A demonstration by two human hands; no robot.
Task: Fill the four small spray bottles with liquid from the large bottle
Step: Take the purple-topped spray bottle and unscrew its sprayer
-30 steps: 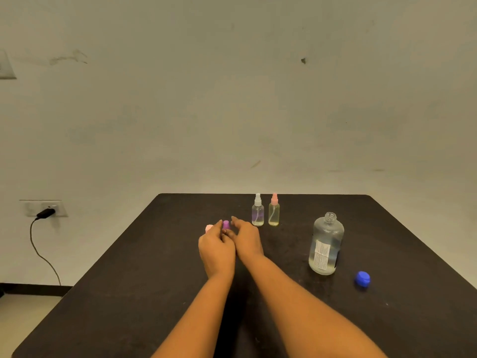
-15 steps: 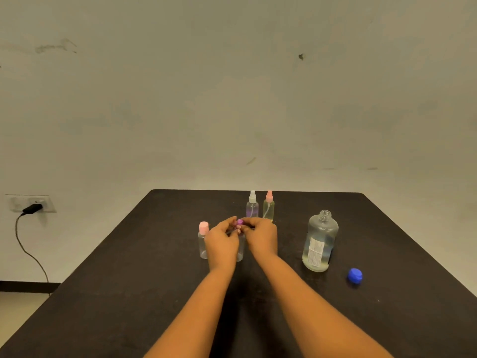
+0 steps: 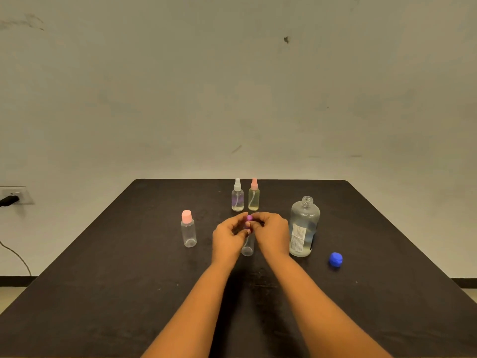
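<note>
Bottle (image 3: 247,246), clear cylindrical plastic, held by left hand (image 3: 227,236); right hand (image 3: 273,233) pinches purple cap (image 3: 249,217).

Four small bottles on one black table (image 3: 103,293), one white-topped sprayer (image 3: 237,200), one pink-topped sprayer (image 3: 254,198), one pink-capped bottle (image 3: 188,232), one purple-capped bottle (image 3: 247,248), one large bottle (image 3: 305,220), one blue cap (image 3: 335,259), two hands, left hand (image 3: 228,237), right hand (image 3: 273,232).

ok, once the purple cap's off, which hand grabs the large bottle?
Right, probably. The right hand, pinching the purple cap, sits next to the open large bottle; the left hand grips the small bottle and can steady it.
</note>
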